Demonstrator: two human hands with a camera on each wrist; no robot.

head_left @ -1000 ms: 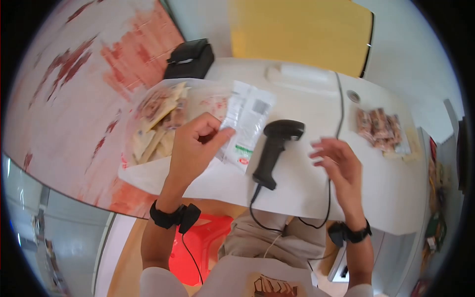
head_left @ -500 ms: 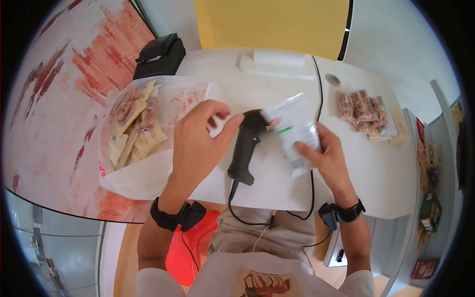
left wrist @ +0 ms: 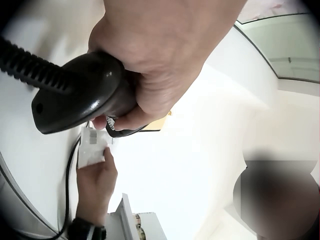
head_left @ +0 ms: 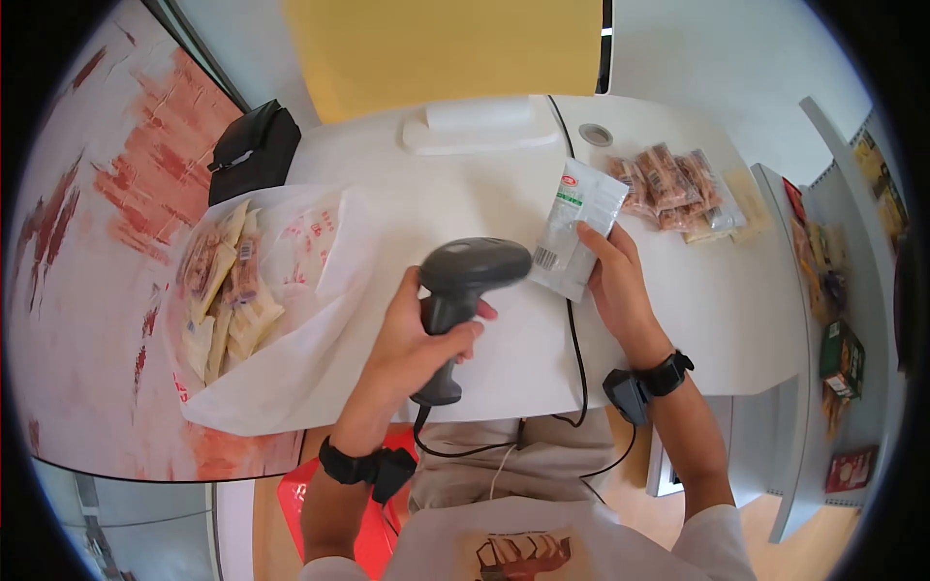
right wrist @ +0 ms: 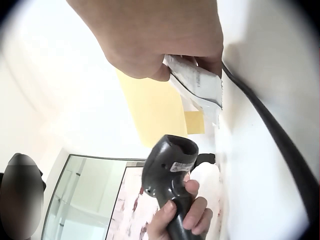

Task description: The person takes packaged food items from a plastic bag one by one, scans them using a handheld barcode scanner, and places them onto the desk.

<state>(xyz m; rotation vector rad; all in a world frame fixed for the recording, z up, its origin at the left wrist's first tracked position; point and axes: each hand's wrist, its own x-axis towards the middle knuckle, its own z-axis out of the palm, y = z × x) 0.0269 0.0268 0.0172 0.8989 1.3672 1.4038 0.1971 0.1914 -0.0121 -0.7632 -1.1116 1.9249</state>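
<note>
In the head view, the left hand (head_left: 417,339) grips the handle of a black barcode scanner (head_left: 475,263), its head pointing right. A flat white packet (head_left: 579,218) with a barcode and a green stripe is pinched by the right hand (head_left: 620,286), to the right of the scanner head and apart from it. The left wrist view shows the scanner (left wrist: 80,95) close up, gripped by the left hand (left wrist: 150,60). In the right wrist view, the right hand (right wrist: 160,35) pinches the packet (right wrist: 197,82), and the scanner (right wrist: 170,160) stands beyond it.
A white bag (head_left: 291,387) at the left holds several packets. Several pinkish packets (head_left: 668,184) lie at the table's right. A black box-shaped device (head_left: 254,153) sits at the back left, and a white stand base (head_left: 480,136) at the back. The scanner's cable (head_left: 579,358) crosses the table.
The packet passed from the left hand to the right hand, which has since moved it further from the body and turned it. The left hand has taken hold of the scanner and raised it.
</note>
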